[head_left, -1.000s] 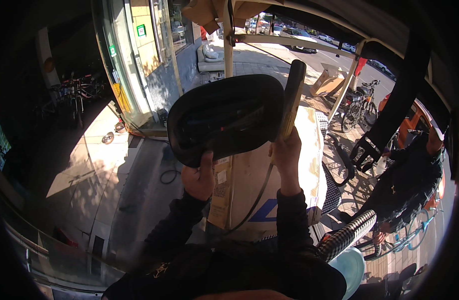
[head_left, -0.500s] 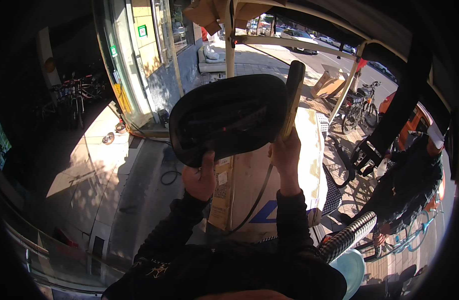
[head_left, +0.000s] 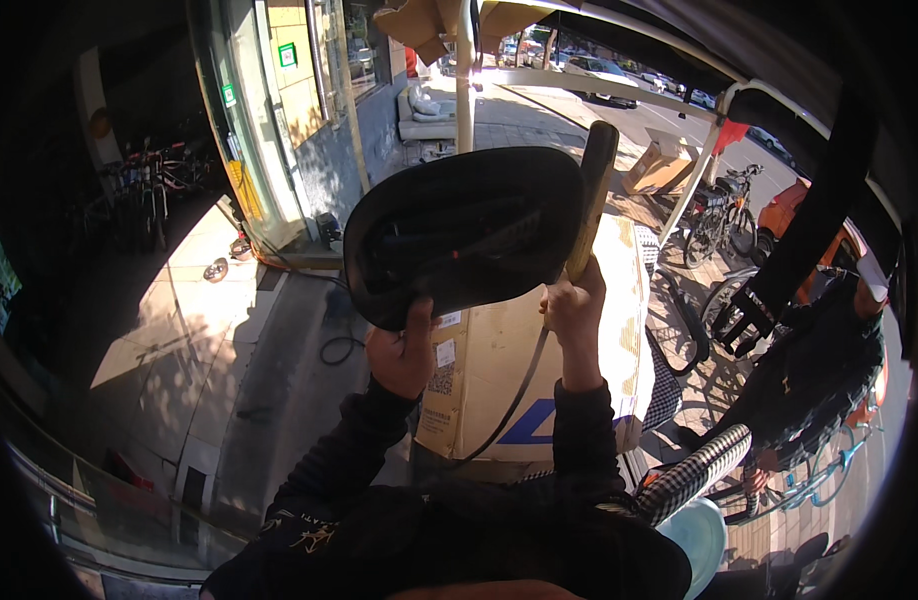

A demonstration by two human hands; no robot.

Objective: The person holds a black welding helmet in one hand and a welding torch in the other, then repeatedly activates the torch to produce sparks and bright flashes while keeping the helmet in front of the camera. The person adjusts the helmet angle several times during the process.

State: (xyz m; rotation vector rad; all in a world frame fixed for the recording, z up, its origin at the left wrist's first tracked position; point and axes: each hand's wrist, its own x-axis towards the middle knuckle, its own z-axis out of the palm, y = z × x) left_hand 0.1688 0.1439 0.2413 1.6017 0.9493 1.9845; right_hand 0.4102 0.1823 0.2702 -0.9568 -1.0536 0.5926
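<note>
Panel (head_left: 469,222): black, broad, rounded corners, small orange streak near middle.

- I see black long sleeves (head_left: 588,440), bunched near wrists
- black top (head_left: 459,545), gold line emblem (head_left: 317,540) on left, pale lettering (head_left: 317,523)
- left hand (head_left: 399,358), right hand (head_left: 577,312) bare

Left hand (head_left: 401,358) grips the lower edge of a rounded black panel (head_left: 469,225), right hand (head_left: 579,312) holds a narrow yellow-and-black bar (head_left: 593,200) beside it, large brown cardboard box (head_left: 499,370) with blue marking below.
</note>
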